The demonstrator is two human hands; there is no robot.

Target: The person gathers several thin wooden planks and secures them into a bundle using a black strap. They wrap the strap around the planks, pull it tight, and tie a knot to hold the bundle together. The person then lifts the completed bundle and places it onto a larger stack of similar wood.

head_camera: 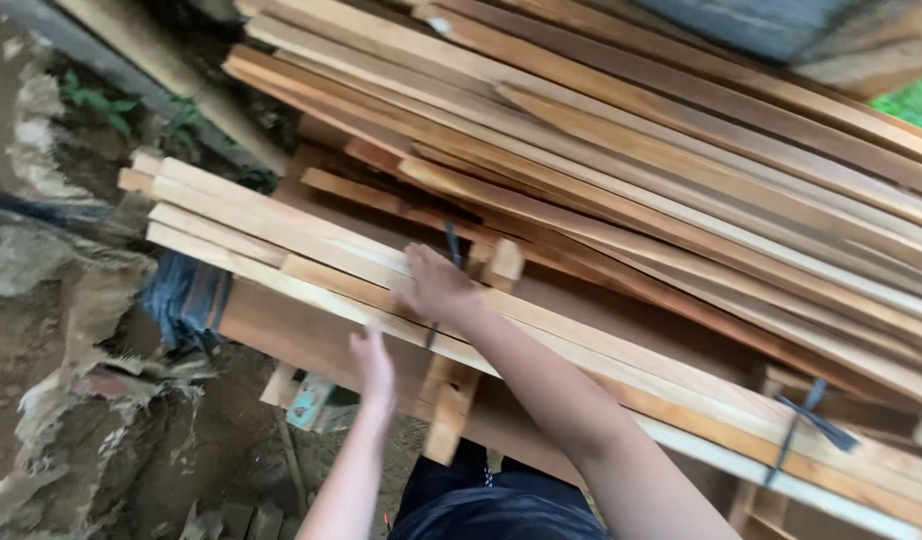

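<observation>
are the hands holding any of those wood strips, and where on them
The right hand lies on top of the bundle of pale wooden strips, near its strap. The left hand touches its near edge. Blur hides any actual grip.

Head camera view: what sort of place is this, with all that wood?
Probably an outdoor woodworking or lumber-stacking spot. Long sawn planks lie piled on a rough wooden frame, with bare dirt ground and green plants beside it. Both hands rest on the nearest planks.

Larger stack of reddish planks (681,150) behind, dark cloth bundle (186,295) at left, bare muddy ground (41,330), green weeds (101,100), black strap (811,420) at lower right
</observation>
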